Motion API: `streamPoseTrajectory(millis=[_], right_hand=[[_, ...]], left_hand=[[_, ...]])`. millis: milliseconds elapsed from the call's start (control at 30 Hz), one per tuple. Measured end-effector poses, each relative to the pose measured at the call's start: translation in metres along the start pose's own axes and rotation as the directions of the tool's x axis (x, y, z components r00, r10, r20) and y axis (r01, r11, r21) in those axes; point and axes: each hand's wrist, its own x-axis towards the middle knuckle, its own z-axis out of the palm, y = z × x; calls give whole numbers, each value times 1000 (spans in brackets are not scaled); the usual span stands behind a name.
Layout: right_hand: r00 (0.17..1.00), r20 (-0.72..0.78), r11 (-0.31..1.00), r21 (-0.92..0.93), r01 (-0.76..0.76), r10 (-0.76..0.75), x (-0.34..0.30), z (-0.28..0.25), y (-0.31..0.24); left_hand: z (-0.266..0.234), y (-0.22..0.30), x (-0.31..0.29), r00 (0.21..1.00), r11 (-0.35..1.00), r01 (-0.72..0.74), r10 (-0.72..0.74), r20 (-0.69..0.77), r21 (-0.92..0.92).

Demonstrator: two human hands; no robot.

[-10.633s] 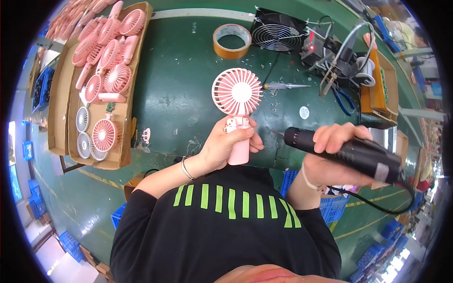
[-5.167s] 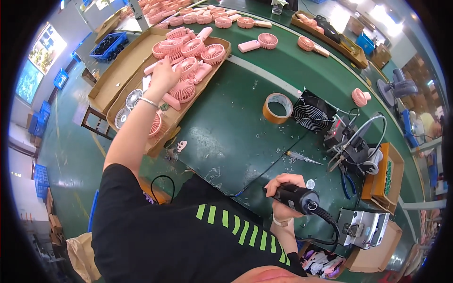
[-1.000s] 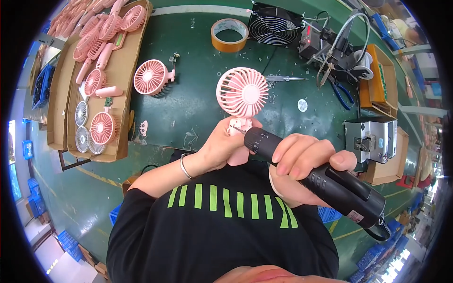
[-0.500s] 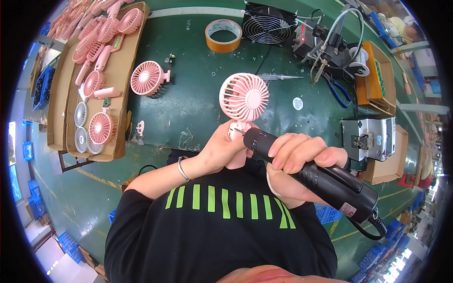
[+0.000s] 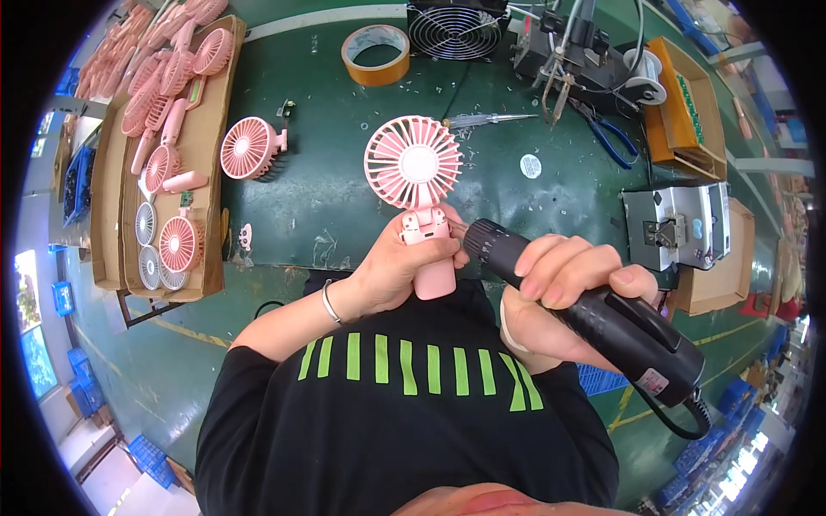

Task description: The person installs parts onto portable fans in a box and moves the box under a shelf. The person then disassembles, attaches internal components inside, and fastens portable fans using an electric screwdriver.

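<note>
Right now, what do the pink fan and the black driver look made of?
Pink fan: moulded plastic by its look, smooth with a soft sheen and thin grille ribs. Black driver: probably matte plastic housing, with a ridged collar near the tip.

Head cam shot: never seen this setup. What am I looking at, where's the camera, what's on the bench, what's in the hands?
There is no machine here: a person works with two bare hands. The one picture comes from a fisheye camera worn on the head, looking down, so straight edges bend near the rim.

The left hand holds a pink handheld fan upright by its handle. The right hand grips a black corded electric screwdriver, its tip at the fan's neck.

On the green bench lie another pink fan, a roll of tape, a black grille fan, blue-handled pliers and, at the left, cardboard trays of more pink fans and parts.
</note>
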Motion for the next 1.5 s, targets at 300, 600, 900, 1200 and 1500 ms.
streamPoseTrajectory(millis=[300, 600, 900, 1200, 1500], right_hand=[[1000, -18, 1000, -19, 0, -1, -6, -11, 2], [998, -56, 993, -116, 17, -24, -6, -26, 3], [890, -418, 893, -449, -28, -182, 22, -134, 13], [436, -682, 607, 15, -794, 588, -31, -148, -21], [721, 172, 190, -980, 58, 671, -35, -17, 32]], left_hand=[[15, -10, 2, 994, 979, -83, 95, -61, 186], [11, -14, 9, 995, 988, 42, -28, -96, 150], [4, -2, 9, 994, 993, 73, -66, 84, -92], [-19, 2, 7, 999, 982, -14, 3, -54, -187], [-4, -11, -1, 986, 981, -150, 138, -97, -125]])
